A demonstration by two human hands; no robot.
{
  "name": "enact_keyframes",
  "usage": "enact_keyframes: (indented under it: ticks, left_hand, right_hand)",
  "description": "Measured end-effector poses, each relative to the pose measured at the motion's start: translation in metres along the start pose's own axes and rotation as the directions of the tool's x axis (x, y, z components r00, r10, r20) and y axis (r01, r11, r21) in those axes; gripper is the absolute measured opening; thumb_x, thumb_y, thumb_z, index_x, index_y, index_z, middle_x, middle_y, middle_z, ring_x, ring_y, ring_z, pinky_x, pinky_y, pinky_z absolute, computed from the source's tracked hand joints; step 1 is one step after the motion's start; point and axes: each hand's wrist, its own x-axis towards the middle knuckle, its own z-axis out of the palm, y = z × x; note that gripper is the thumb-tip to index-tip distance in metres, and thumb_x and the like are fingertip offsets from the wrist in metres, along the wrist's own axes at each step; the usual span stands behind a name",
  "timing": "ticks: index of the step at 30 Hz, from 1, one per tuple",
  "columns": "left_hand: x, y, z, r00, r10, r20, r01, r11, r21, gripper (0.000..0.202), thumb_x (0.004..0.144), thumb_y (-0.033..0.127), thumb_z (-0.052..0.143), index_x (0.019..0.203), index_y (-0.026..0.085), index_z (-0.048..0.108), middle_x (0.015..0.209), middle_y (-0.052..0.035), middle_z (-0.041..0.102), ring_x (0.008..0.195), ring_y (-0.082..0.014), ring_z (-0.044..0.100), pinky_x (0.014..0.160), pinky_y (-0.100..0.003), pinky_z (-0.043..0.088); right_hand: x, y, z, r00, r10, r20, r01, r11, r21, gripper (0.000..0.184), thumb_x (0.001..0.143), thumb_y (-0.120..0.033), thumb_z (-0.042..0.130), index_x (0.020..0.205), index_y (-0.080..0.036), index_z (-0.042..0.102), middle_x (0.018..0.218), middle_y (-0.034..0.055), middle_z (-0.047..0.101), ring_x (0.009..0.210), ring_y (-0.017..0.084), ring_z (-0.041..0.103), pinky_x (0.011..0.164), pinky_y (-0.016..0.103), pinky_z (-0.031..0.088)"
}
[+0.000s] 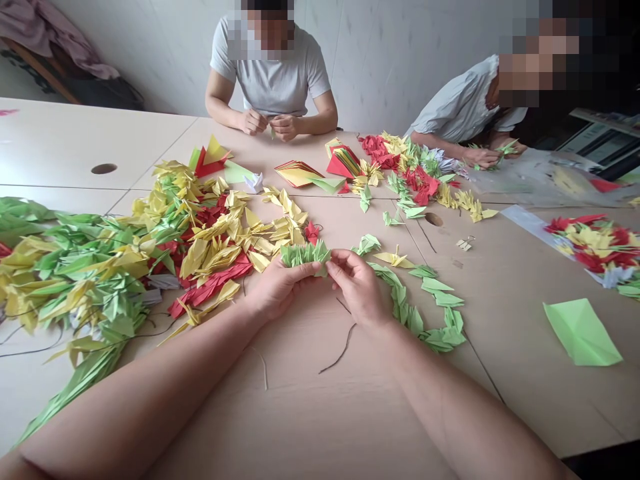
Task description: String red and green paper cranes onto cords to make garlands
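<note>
My left hand (283, 285) is closed round a row of green folded paper cranes (304, 253), pressed close together above the table. My right hand (358, 285) pinches the right end of that row between thumb and fingers. A dark string (343, 350) lies on the table below my right hand. Just right of that hand, a curved chain of green paper cranes (400, 293) rests on the table, with a single yellow crane (395, 257) beside it. Yellow cranes (220, 247) are heaped left of my left hand. Whether a string runs through the held row is hidden.
A large pile of green and yellow cranes (95, 267) covers the left side. Coloured paper sheets (300, 175) lie farther back. Two people sit across the table, folded paper in their hands. A green sheet (583, 332) lies at the right, near more strung cranes (595, 243).
</note>
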Motion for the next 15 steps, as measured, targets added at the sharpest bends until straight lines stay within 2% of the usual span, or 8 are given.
enact_keyframes:
  ticks: [5, 11, 15]
  left_hand:
    - [0.0003, 0.0014, 0.0006, 0.999, -0.035, -0.040, 0.032, 0.997, -0.074, 0.027, 0.064, 0.019, 0.086, 0.086, 0.014, 0.072, 0.086, -0.0030, 0.074, 0.076, -0.0133, 0.067, 0.070, -0.023, 0.057]
    - [-0.0002, 0.0034, 0.0013, 0.994, -0.060, -0.087, 0.051, 0.994, -0.100, 0.023, 0.064, 0.016, 0.084, 0.082, 0.013, 0.070, 0.078, -0.0013, 0.072, 0.064, -0.0093, 0.063, 0.065, -0.021, 0.056]
    - [-0.0011, 0.0038, 0.0021, 0.995, -0.075, -0.067, 0.070, 0.994, -0.081, 0.024, 0.062, 0.016, 0.085, 0.081, 0.012, 0.070, 0.079, -0.0021, 0.072, 0.064, -0.0093, 0.063, 0.065, -0.020, 0.056]
  right_hand:
    - [0.0040, -0.0015, 0.0005, 0.994, 0.104, -0.016, -0.100, 0.979, 0.176, 0.023, 0.069, -0.038, 0.074, 0.081, -0.021, 0.064, 0.081, -0.0004, 0.064, 0.070, 0.013, 0.055, 0.055, 0.023, 0.043]
    - [0.0048, -0.0032, -0.0013, 0.987, 0.159, 0.028, -0.159, 0.924, 0.349, 0.019, 0.071, -0.035, 0.071, 0.080, -0.023, 0.060, 0.084, -0.0020, 0.064, 0.082, 0.014, 0.060, 0.055, 0.020, 0.045]
    - [0.0062, -0.0005, -0.0026, 0.980, 0.187, 0.059, -0.196, 0.901, 0.387, 0.019, 0.071, -0.034, 0.072, 0.082, -0.024, 0.062, 0.084, -0.0031, 0.064, 0.078, 0.012, 0.060, 0.053, 0.019, 0.044]
